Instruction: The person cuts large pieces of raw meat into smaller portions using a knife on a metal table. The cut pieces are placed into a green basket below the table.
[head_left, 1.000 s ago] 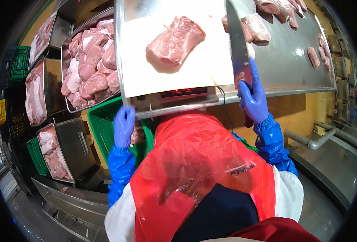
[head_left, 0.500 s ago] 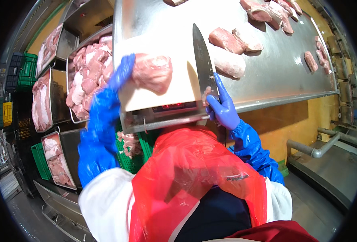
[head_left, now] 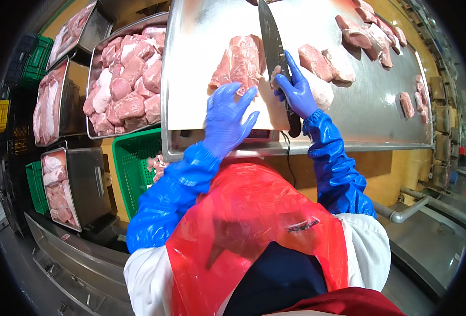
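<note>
My left hand [head_left: 227,118], blue-gloved, has its fingers spread and curved at the near end of a pink slab of meat [head_left: 237,63]; whether the fingertips touch it I cannot tell. The slab lies on a white cutting board [head_left: 201,105]. My right hand [head_left: 296,92] is closed on a large knife [head_left: 269,39], blade pointing away from me along the slab's right side, with a small scrap on it. Beside the knife more pieces [head_left: 313,63] lie on the steel table [head_left: 380,131]. A device with a cord shows partly under the board's near edge.
At left stand steel trays of meat [head_left: 128,89], [head_left: 54,105], [head_left: 56,187] and green crates [head_left: 37,58], one [head_left: 127,179] holding scraps below the table. More cuts [head_left: 362,37] lie at the table's back right. Metal pipes [head_left: 414,208] run at lower right.
My left hand rose from the table's edge to the slab, held its left side, and now sits spread at its near end. The slab has turned lengthwise. My right hand still holds the knife.
</note>
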Demonstrator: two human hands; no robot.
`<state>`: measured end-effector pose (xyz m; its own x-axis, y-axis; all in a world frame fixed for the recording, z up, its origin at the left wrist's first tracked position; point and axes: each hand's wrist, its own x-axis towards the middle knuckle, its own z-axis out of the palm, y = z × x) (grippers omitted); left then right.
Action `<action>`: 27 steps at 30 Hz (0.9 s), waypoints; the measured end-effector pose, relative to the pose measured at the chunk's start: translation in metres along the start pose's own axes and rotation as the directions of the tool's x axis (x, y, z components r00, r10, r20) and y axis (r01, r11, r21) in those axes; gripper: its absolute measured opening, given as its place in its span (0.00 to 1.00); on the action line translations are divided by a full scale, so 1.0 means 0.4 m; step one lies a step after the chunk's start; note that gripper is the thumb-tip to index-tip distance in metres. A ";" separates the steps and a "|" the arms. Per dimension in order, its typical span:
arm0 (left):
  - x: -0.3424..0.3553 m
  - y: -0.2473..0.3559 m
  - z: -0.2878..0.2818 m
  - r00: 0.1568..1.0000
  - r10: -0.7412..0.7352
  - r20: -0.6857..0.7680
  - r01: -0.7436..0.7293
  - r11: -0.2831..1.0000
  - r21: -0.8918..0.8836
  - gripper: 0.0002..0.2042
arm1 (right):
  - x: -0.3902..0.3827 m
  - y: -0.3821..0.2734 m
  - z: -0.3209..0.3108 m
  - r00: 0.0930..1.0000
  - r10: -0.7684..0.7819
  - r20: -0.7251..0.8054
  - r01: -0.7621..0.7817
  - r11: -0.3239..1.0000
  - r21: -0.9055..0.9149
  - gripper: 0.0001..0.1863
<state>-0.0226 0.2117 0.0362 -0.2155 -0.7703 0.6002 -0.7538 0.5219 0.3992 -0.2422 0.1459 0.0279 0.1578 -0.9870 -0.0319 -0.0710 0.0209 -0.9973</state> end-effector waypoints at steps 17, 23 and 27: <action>0.065 -0.096 0.101 0.999 -0.038 0.018 0.035 0.983 0.182 0.22 | 0.145 -0.052 -0.044 0.984 -0.118 0.133 0.126 0.991 -0.051 0.38; -0.040 -0.227 0.016 0.992 0.123 -0.002 -0.122 0.981 -0.152 0.14 | 0.213 -0.030 0.090 0.997 -0.076 -0.023 0.077 0.997 0.033 0.39; -0.146 -0.214 -0.073 0.962 -0.274 -0.013 0.261 0.927 -0.270 0.13 | 0.102 0.008 0.111 0.993 -0.119 0.005 0.119 0.993 0.018 0.36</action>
<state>0.0728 0.2228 -0.0129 0.0074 -0.8792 0.4764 -0.5869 0.3819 0.7139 -0.1924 0.1126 0.0204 0.1704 -0.9816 0.0867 -0.0336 -0.0937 -0.9950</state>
